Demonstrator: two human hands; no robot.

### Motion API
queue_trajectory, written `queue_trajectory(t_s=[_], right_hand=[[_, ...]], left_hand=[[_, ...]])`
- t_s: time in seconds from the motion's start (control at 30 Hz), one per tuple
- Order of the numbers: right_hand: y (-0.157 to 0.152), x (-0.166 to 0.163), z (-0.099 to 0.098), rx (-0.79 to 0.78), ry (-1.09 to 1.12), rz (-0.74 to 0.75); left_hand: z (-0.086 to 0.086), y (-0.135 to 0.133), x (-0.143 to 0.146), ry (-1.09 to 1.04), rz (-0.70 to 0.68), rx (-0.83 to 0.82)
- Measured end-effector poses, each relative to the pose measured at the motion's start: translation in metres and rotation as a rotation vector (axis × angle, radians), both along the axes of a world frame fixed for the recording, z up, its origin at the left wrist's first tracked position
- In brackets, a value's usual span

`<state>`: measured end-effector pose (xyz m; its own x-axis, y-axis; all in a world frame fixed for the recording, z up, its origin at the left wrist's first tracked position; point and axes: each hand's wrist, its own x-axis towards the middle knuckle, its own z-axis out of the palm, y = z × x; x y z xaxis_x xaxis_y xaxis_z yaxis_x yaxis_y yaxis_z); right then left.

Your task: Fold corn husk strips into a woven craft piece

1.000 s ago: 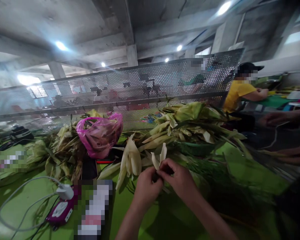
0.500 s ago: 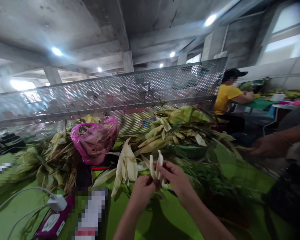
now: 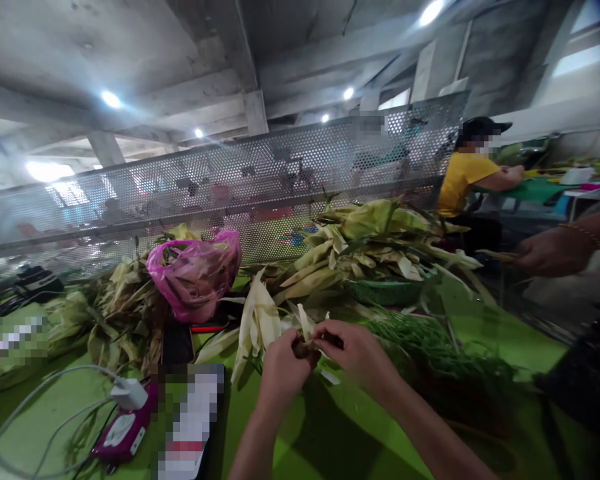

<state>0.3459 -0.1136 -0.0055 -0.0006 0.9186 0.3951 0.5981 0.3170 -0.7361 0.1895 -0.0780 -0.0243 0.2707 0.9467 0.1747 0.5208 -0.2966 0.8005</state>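
A pale strip of corn husk [image 3: 306, 323] stands up between my two hands, above the green table. My left hand [image 3: 289, 363] is closed around its lower part. Fingers of my right hand [image 3: 347, 347] pinch at the husk from the right; the exact grip is partly hidden. Just behind my left hand, a bunch of dry corn husks [image 3: 261, 313] lies on the table. To the right of my right hand is a heap of thin green strands [image 3: 420, 340].
A husk pile [image 3: 365, 240] rises by a green basket [image 3: 387, 291]. Left stand a pink plastic bag [image 3: 195, 277], a purple power bank [image 3: 125, 433] with a white plug and cables, and a phone [image 3: 193, 420]. Another person's hand [image 3: 550, 252] reaches in at right; a person in yellow [image 3: 467, 177] sits beyond.
My fingers have closed in on the husk, and less of it shows above them. The view has shifted slightly. The other person's hand at right appears higher.
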Motion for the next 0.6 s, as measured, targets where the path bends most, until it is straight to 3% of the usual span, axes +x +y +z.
queue_trajectory(t_s=[0.33,0.6], right_hand=[[0.000,0.003,-0.001,0.050,-0.136,-0.080],[0.005,-0.003,-0.011,0.113,-0.192,0.070]], left_hand=[[0.000,0.000,0.000,-0.033,-0.043,0.084],[-0.008,0.006,-0.005,0.029,-0.117,0.218]])
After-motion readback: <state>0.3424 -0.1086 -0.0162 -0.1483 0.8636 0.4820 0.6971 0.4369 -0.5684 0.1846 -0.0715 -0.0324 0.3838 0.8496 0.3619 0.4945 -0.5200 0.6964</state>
